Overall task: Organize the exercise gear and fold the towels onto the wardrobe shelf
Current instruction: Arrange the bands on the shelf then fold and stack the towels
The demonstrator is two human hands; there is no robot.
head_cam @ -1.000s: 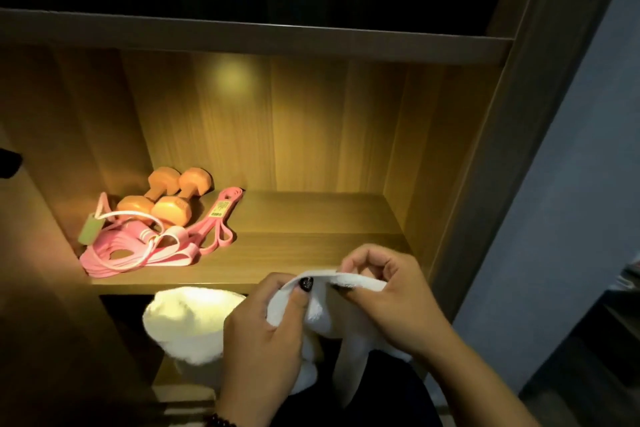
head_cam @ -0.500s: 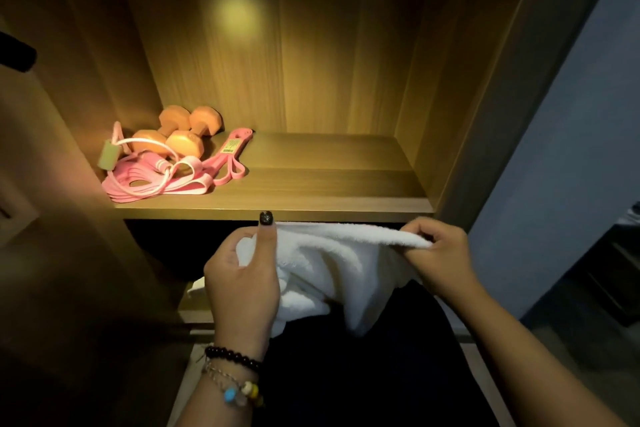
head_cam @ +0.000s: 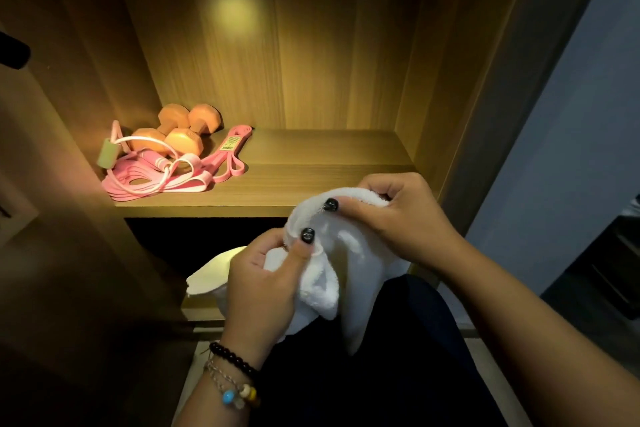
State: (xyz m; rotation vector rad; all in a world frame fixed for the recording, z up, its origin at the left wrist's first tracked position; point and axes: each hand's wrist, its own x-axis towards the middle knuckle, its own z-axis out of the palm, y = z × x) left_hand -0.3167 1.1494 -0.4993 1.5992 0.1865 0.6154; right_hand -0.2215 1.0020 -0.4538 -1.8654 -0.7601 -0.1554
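I hold a white towel (head_cam: 349, 274) in front of the wooden wardrobe shelf (head_cam: 311, 184), just below its front edge. My left hand (head_cam: 263, 284) pinches a bunched part of the towel between thumb and fingers. My right hand (head_cam: 401, 215) grips the towel's upper edge, thumb on top. The rest of the towel hangs down in loose folds. On the shelf's left end lie two orange dumbbells (head_cam: 183, 132), side by side, with pink resistance bands (head_cam: 221, 166) and a pink skipping rope (head_cam: 152, 163) piled in front of them.
The shelf's middle and right part is bare wood. A lower shelf edge (head_cam: 201, 312) shows under the towel, with another pale cloth (head_cam: 214, 274) on it. The wardrobe's right side panel (head_cam: 491, 114) stands close to my right hand.
My hands have come together: the towel that was stretched out between them is now bunched. My right hand has moved left and up toward the shelf edge.
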